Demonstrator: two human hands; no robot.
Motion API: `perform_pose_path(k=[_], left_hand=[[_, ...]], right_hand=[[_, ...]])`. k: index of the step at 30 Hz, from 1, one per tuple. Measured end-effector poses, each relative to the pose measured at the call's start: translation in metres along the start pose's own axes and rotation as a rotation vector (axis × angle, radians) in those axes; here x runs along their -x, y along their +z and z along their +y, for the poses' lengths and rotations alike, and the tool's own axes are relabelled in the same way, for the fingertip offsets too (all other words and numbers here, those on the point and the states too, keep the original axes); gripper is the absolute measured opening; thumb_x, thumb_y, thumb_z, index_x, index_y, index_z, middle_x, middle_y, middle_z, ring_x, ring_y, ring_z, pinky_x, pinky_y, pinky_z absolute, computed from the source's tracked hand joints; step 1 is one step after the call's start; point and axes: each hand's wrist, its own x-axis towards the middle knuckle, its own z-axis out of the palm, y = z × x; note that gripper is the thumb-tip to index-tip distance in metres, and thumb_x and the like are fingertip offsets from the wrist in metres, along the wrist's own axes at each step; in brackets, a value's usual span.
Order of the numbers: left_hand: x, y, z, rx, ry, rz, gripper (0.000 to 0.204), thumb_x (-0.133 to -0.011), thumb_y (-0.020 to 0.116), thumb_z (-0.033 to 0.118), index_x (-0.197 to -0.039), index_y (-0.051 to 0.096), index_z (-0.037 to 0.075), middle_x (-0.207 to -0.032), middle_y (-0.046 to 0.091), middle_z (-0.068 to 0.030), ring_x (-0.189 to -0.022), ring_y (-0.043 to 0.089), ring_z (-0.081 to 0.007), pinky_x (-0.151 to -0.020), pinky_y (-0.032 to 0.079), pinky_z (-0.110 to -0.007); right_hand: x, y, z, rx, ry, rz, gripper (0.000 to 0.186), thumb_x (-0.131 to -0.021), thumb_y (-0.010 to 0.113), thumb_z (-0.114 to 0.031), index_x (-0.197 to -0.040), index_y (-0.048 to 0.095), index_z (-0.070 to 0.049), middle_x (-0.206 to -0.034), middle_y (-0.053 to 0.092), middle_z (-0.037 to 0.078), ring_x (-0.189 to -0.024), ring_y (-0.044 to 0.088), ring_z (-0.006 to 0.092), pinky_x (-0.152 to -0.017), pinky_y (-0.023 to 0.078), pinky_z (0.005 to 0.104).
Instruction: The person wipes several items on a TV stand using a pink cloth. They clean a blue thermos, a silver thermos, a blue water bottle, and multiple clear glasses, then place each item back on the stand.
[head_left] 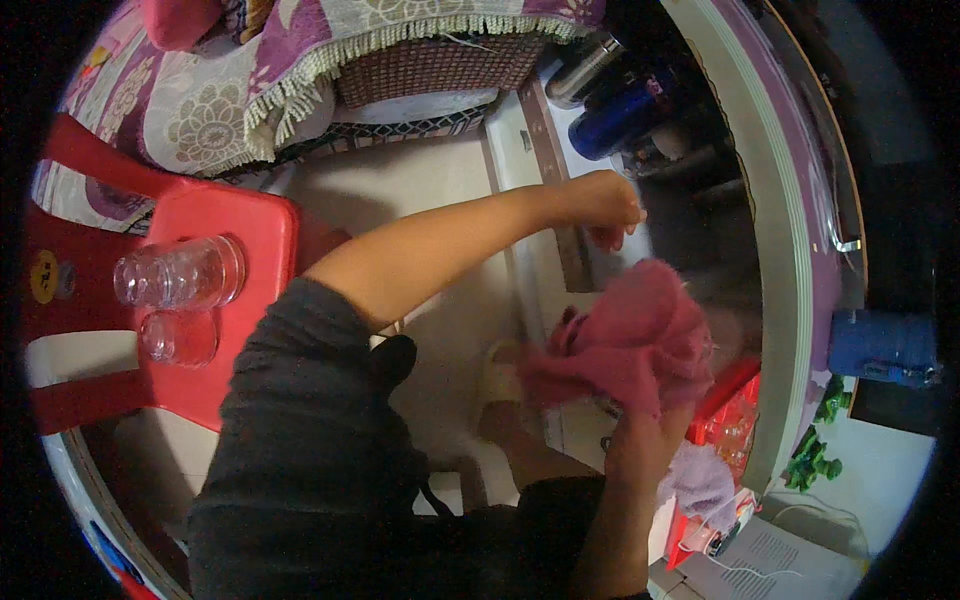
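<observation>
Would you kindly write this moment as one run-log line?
left hand: curled, contents unclear; right hand: gripping pink cloth; scene: blue bottle, red plastic chair bearing clear tumblers

This is a home — a fringed, floral cover (205, 125) drapes low furniture (430, 75), while a red plastic chair (205, 207) carries clear glasses (195, 275).
</observation>
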Motion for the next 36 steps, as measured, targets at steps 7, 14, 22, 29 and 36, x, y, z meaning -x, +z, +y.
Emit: perform_pose_path(k=[7, 14, 22, 29, 36], left_hand=[[0.136, 0.031, 0.004, 1.024, -0.166, -0.125, 0.05, -0.086, 0.048, 0.051, -0.112, 0.054, 0.009, -0.108, 0.06, -0.0078, -0.098, 0.056, -0.0208, -0.09, 0.042, -0.039], [0.125, 0.011, -0.005, 1.165, -0.052, 0.029, 0.044, -0.089, 0.048, 0.042, -0.119, 0.048, 0.011, -0.114, 0.057, -0.0107, -0.101, 0.057, -0.0256, -0.09, 0.045, -0.04], [0.003, 0.014, -0.042, -1.19, 0.305, 0.418, 0.065, -0.08, 0.045, 0.06, -0.125, 0.047, 0.013, -0.122, 0.048, -0.0177, -0.115, 0.044, -0.0319, -0.096, 0.03, -0.05], [-0.079, 0.058, -0.095, -1.428, 0.47, 0.186, 0.047, -0.077, 0.048, 0.046, -0.112, 0.058, 0.016, -0.12, 0.047, -0.0197, -0.118, 0.037, -0.0395, -0.098, 0.025, -0.056], [-0.179, 0.097, -0.076, -1.207, 0.334, 0.155, 0.044, -0.08, 0.047, 0.041, -0.112, 0.057, 0.014, -0.12, 0.048, -0.0185, -0.116, 0.039, -0.0386, -0.097, 0.027, -0.056]], right_hand=[[-0.022, 0.021, 0.004, 0.816, -0.243, -0.479, 0.039, -0.074, 0.064, -0.013, -0.11, 0.054, -0.002, -0.11, 0.053, 0.018, -0.107, 0.05, 0.0309, -0.093, 0.039, 0.0387], [-0.003, 0.029, 0.002, 0.875, -0.478, -0.666, 0.044, -0.073, 0.065, -0.018, -0.112, 0.05, -0.003, -0.115, 0.05, 0.017, -0.111, 0.045, 0.0345, -0.099, 0.033, 0.0441], [0.007, 0.009, 0.008, 0.961, -0.474, -0.857, 0.044, -0.08, 0.059, -0.022, -0.117, 0.049, -0.002, -0.111, 0.055, 0.015, -0.108, 0.049, 0.0307, -0.101, 0.032, 0.0449], [0.02, -0.022, 0.011, 0.952, -0.363, -0.932, 0.043, -0.075, 0.057, -0.018, -0.115, 0.052, -0.002, -0.111, 0.055, 0.015, -0.107, 0.05, 0.0311, -0.098, 0.035, 0.0442], [0.025, -0.029, 0.022, 0.942, -0.316, -1.061, 0.042, -0.072, 0.057, -0.016, -0.111, 0.054, -0.001, -0.105, 0.057, 0.016, -0.102, 0.052, 0.0322, -0.09, 0.04, 0.0438]])
